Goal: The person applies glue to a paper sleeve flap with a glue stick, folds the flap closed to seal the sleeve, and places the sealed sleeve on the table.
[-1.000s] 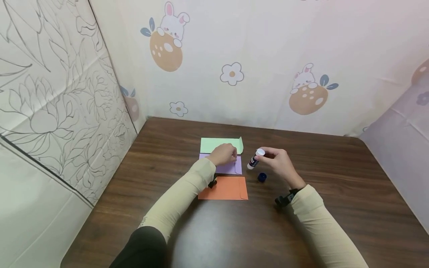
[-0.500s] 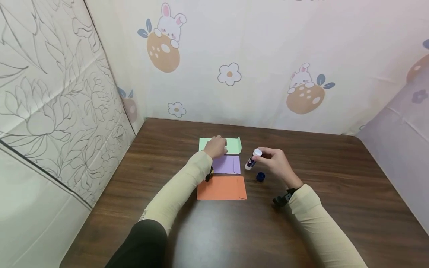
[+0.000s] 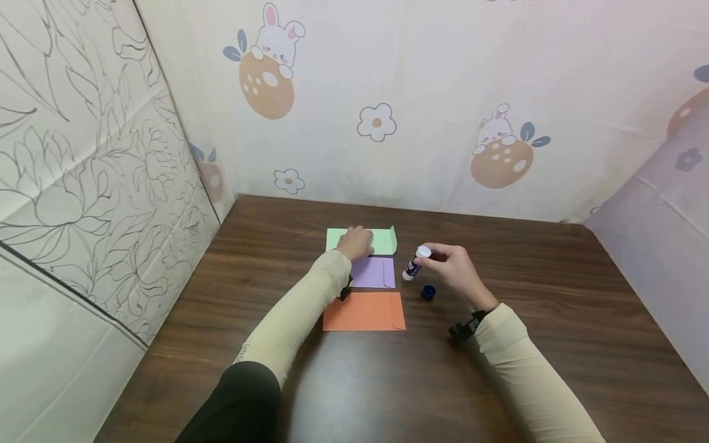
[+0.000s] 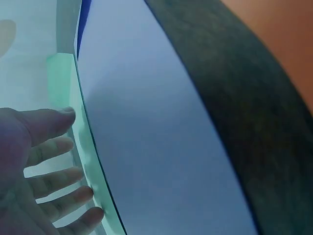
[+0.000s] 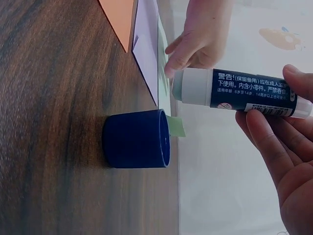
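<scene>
In the head view my left hand (image 3: 356,243) rests on the green envelope (image 3: 384,241), the farthest of three, whose flap stands up at its right end. The left wrist view shows the fingers (image 4: 56,181) spread, their tips at the paper. My right hand (image 3: 456,271) pinches an uncapped glue stick (image 5: 249,91) between thumb and fingers. It is held tilted above the table, glue end down and to the left. Its dark blue cap (image 5: 136,139) stands on the table just below, open side up.
A purple envelope (image 3: 376,272) lies in front of the green one, and an orange envelope (image 3: 364,311) lies nearer me. All are on a dark wooden table (image 3: 354,381). A printed cloth wall (image 3: 332,141) rises behind the table.
My left hand has moved away from me, from over the purple envelope onto the green one, its fingers opening out. The right hand keeps the glue stick in nearly the same place.
</scene>
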Available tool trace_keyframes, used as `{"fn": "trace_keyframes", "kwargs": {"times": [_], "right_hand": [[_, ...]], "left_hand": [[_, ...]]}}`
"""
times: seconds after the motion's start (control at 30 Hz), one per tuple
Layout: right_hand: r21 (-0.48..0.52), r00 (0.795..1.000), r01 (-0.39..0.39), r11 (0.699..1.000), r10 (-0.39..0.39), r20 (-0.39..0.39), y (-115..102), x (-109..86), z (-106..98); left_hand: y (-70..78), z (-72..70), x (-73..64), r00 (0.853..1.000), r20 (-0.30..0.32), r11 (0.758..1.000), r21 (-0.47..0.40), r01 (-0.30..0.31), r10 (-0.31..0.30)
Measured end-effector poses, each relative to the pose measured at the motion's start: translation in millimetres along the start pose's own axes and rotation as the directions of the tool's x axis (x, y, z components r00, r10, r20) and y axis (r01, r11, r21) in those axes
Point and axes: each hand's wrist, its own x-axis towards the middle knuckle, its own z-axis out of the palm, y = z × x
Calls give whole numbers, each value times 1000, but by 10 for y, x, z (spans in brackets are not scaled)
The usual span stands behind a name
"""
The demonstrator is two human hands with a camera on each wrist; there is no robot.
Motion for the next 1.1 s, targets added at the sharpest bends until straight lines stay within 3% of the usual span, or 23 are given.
{"fn": "trace_keyframes", "kwargs": {"times": [0.27,0.53,0.63,0.8,1.1], "right_hand": [[-1,1000,5,1000,-5,-4,-6,7,6],[6,1000,1,1000,-1,1,-57,60,-10],[-13,1000,-15,1000,15,6,-69,108,-9],[-19,1000,-10,1000,10,-12,-99,254,-14],[-38,999,-33,999,33,-3,-175,636,-8]], "left_hand": [[-35,-20,-32,999,50,1000,-19,0,1],[-65,4,10,998,56,994,-109,24,-18],[-73,32,30,998,60,995,-97,27,-21],[-76,70,42,997,81,999,-40,21,-18],[-68,86,65,996,89,1000,-16,24,-22]]}}
